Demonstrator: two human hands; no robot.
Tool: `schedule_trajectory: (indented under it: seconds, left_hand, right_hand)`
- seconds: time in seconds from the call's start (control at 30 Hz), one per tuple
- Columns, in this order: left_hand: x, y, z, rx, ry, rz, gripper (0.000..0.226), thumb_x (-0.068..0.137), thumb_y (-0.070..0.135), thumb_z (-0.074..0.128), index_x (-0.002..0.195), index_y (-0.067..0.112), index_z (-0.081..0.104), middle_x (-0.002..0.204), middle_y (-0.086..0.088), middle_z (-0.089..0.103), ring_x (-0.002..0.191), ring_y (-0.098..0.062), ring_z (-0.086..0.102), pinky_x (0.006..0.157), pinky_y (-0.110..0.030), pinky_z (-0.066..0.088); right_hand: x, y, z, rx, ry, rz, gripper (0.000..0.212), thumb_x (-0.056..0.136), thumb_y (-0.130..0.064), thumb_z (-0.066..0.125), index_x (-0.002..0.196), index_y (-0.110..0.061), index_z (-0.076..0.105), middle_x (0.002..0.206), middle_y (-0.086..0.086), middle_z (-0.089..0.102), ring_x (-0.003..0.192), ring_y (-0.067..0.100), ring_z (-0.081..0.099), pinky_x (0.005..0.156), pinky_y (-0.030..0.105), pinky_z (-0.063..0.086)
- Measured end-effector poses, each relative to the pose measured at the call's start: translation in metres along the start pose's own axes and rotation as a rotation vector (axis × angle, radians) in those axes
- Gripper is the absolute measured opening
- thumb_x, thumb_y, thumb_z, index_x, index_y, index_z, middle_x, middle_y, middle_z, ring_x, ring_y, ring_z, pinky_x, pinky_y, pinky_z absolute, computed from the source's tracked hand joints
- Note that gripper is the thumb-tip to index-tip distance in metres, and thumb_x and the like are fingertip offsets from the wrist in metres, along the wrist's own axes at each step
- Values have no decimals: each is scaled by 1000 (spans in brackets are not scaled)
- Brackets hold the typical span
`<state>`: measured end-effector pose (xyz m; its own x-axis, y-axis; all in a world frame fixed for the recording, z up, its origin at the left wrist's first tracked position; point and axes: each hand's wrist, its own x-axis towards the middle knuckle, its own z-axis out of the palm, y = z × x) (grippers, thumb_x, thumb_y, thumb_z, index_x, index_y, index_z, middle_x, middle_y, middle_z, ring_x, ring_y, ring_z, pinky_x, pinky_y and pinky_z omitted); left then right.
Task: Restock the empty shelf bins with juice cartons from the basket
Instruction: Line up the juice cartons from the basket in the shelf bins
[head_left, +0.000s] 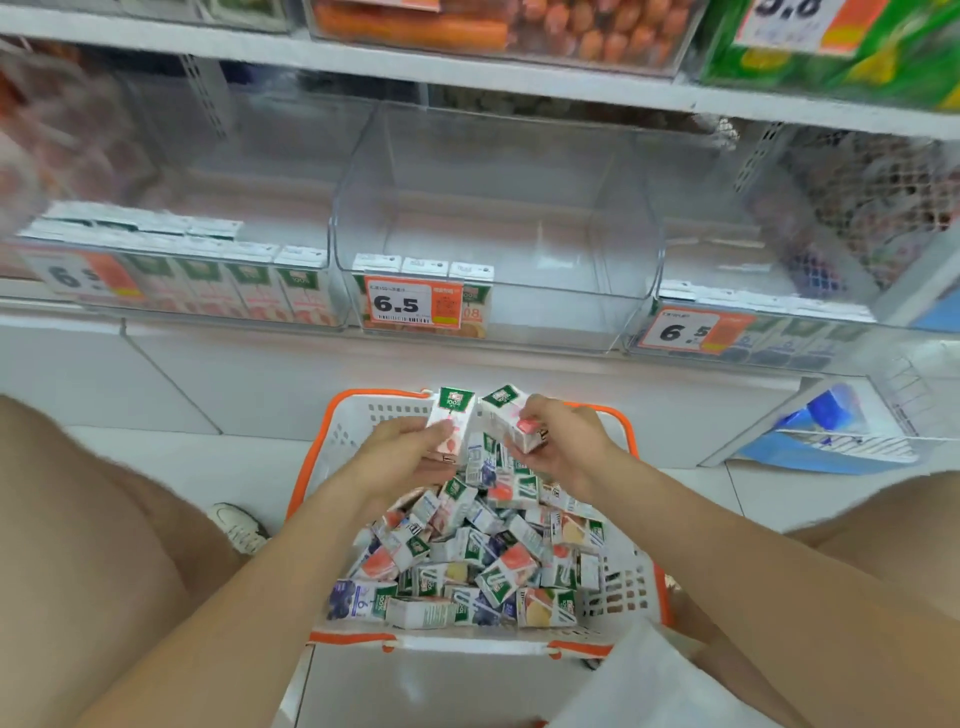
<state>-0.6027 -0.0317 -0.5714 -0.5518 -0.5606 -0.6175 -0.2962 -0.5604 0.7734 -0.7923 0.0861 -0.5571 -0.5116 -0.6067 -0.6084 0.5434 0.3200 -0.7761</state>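
A white basket with an orange rim (332, 431) stands on the floor in front of me, piled with several small juice cartons (467, 561). Above its far end my left hand (400, 457) grips an upright pink-and-green carton (451, 415). Close beside it, my right hand (561, 441) holds another pink carton (506, 410), tilted. Straight ahead on the low shelf sits a clear middle bin (571, 260) with three cartons (423, 270) lined up at its front left. The left bin (208, 270) holds rows of pink cartons.
The right bin (753, 322) has cartons along its front. Price tags reading 6.5 hang on the bins. A blue-and-white bag (831, 431) lies in a wire rack at the right. My knees flank the basket; a white shoe (241, 525) is at its left.
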Motion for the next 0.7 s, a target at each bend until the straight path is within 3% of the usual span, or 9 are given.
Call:
schedule_trajectory:
  seconds: [0.07,0.13,0.2,0.3,0.4,0.47,0.57,0.7]
  left_hand:
    - [-10,10,0,-89,-59,7,54,94,22,80,136,16,47,127,-15,64,100,-34,78,91,-41,62]
    - [-18,17,-3,-48,-116,43,57,92,19,82,139,8,52,120,-15,72,105,-35,76,93,-45,62]
    - [-26,23,-5,58,-153,105,54,92,21,80,137,6,56,118,-17,76,111,-37,73,96,-48,61]
    - [-42,36,-10,174,-98,188,55,84,36,84,124,7,60,111,-18,76,99,-31,70,97,-49,59]
    - [-58,55,-13,291,-47,271,57,77,44,86,120,13,65,111,-16,77,96,-34,73,99,-55,56]
    - [-68,71,-18,343,-40,338,41,87,30,82,123,18,66,106,-9,80,101,-35,75,100,-52,55]
    - [-82,101,-31,415,-48,463,43,91,10,79,128,24,62,105,-4,81,98,-27,78,96,-48,61]
    - [-98,143,-60,568,-47,601,36,91,2,78,119,21,64,103,-8,81,93,-28,79,84,-48,64]
  right_hand:
    - [-15,-2,5,-52,-84,6,11,83,-6,67,89,-6,57,90,16,57,83,31,62,80,42,60]
    - [-28,-3,10,-205,-131,-37,19,74,-8,68,91,-7,60,89,14,58,83,28,57,81,45,56]
    - [-36,-3,16,-243,-165,-86,34,67,-11,71,100,-4,67,92,18,69,79,26,60,78,44,52]
    - [-48,-10,26,-276,-175,-183,41,75,-11,70,116,-9,71,95,13,77,72,23,69,69,39,55]
    - [-57,-19,34,-309,-180,-293,37,79,-17,75,115,-15,71,104,14,79,94,37,76,89,57,60]
    - [-63,-27,44,-341,-199,-382,30,86,-17,77,115,-18,72,107,9,79,99,35,76,95,60,57]
    - [-75,-41,66,-335,-224,-488,24,93,-18,77,117,-19,72,109,2,79,102,24,76,97,53,58]
    - [-87,-61,101,-363,-258,-627,28,94,-25,77,120,-19,69,110,2,78,100,21,76,90,50,62]
